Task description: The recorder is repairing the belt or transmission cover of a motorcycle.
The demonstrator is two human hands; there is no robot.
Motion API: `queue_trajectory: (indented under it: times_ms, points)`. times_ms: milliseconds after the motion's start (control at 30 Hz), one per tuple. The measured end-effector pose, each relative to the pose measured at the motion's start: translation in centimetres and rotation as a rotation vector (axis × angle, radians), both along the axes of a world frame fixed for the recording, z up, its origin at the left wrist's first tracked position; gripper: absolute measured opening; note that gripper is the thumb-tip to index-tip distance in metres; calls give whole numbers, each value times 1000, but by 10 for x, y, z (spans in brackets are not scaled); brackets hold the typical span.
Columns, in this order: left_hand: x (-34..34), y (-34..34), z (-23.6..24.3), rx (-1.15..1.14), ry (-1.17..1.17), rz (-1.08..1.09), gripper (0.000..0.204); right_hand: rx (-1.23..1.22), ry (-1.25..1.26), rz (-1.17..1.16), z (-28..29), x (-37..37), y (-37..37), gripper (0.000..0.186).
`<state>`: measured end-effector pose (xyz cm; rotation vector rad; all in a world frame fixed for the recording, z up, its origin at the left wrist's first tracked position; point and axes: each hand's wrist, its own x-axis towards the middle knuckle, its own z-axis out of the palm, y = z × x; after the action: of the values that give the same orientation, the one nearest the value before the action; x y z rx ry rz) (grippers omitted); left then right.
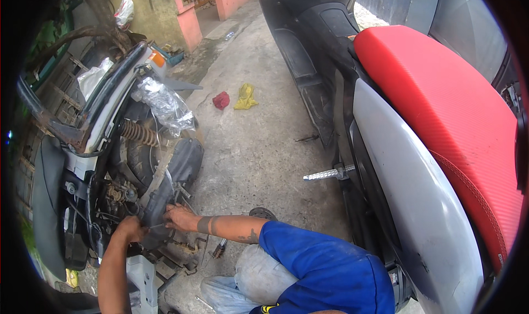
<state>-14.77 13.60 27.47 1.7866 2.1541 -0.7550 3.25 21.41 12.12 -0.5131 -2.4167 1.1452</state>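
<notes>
On the left stands a partly stripped scooter, its dark engine cover (179, 160) and greasy engine parts (122, 193) laid bare. My left hand (130, 229) is closed low beside the engine; what it grips is hidden. Just to the right, my right hand (179, 217) has its fingers bent against the lower edge of the engine cover. A thin grey piece (156, 226) shows between the two hands, too small to name. Whatever lies in the right fingers is also hidden.
A scooter with a red seat (430, 104) stands close on my right, its footpeg (329, 174) sticking out. A red rag (221, 100) and a yellow rag (245, 97) lie on the concrete. Clear plastic (165, 106) drapes the stripped scooter; a tool (220, 248) lies near my knee.
</notes>
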Motion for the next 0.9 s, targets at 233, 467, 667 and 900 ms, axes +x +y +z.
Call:
queue_trajectory:
  times_ms: [233, 467, 667, 900]
  points:
    - [54, 14, 19, 161, 238, -507, 16, 17, 36, -41, -10, 3, 9, 28]
    - [48, 14, 19, -133, -271, 654, 28, -7, -81, -47, 1, 7, 2, 29]
    - [46, 6, 11, 118, 292, -487, 15, -10, 16, -47, -14, -11, 10, 27]
    - [29, 4, 11, 198, 10, -59, 29, 212, 55, -113, -21, -22, -3, 33]
